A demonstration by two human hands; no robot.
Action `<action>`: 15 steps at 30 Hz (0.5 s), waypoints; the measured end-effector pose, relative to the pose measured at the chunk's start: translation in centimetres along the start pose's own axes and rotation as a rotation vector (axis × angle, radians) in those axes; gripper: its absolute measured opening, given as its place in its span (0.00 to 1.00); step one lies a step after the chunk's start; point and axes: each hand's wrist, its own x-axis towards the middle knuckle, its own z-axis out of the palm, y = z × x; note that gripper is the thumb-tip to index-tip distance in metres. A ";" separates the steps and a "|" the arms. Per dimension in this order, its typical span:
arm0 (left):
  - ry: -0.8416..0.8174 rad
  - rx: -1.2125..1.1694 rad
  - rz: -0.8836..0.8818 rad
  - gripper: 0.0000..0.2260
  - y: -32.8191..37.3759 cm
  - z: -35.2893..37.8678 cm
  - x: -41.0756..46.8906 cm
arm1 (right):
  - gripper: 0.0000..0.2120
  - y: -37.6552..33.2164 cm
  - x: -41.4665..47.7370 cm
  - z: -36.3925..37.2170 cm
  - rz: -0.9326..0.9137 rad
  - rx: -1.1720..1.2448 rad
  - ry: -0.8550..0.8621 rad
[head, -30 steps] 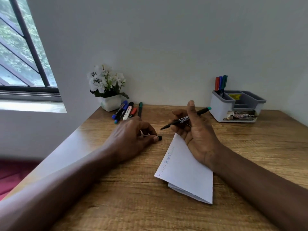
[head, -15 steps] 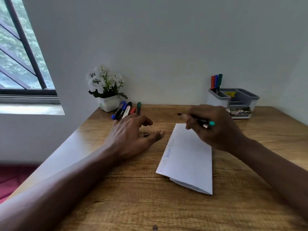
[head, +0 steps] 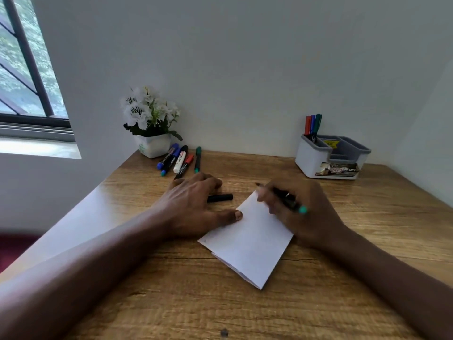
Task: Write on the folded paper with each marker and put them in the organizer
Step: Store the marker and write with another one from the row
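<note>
- The person's left hand lies flat on the wooden table, with the fingers spread and relaxed. The thumb presses down on the left edge of the folded paper.
- The folded paper sits near the middle of the table, between the two hands. It is turned at an angle, with one corner pointing toward the person.
- The right hand grips a black marker in a writing hold, fingers curled round the barrel. The marker's teal end points back toward the wrist. Its tip is at the paper's far corner, and from here I cannot tell whether it touches the sheet.
- A black cap lies on the table just beside the left hand's fingers, apart from the paper.
- The organizer, white with grey compartments, stands at the far right of the table by the wall, well apart from both hands.
- Three upright markers, red, blue and green, stand in the organizer's back left compartment.
- A row of loose markers lies side by side at the far left, just beyond the left hand and in front of a white flower pot.
- A barred window is on the left.
</note>
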 end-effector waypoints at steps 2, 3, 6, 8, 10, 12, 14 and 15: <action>-0.027 -0.007 0.000 0.47 0.1 -0.1 0.0 | 0.13 -0.4 0.4 0.1 0.274 0.432 0.031; -0.037 -0.010 -0.002 0.47 0.1 -0.2 0.0 | 0.13 -0.6 0.7 0.1 0.385 0.612 -0.006; -0.046 -0.019 0.004 0.45 0.2 -0.3 0.0 | 0.11 -0.7 1.1 0.1 0.460 0.678 -0.110; -0.049 -0.026 0.017 0.45 0.2 -0.3 0.0 | 0.09 -0.6 1.2 0.1 0.449 0.616 -0.155; -0.055 -0.040 0.028 0.43 0.1 -0.4 -0.1 | 0.09 -0.5 1.4 -0.1 0.470 0.641 -0.190; -0.066 -0.059 0.027 0.41 0.1 -0.5 -0.2 | 0.08 -0.5 1.5 -0.1 0.472 0.647 -0.204; -0.074 -0.068 0.022 0.40 0.0 -0.5 -0.2 | 0.08 -0.6 1.7 0.0 0.471 0.611 -0.205; -0.073 -0.066 0.022 0.39 0.1 -0.5 -0.2 | 0.07 -0.6 1.8 0.1 0.470 0.582 -0.213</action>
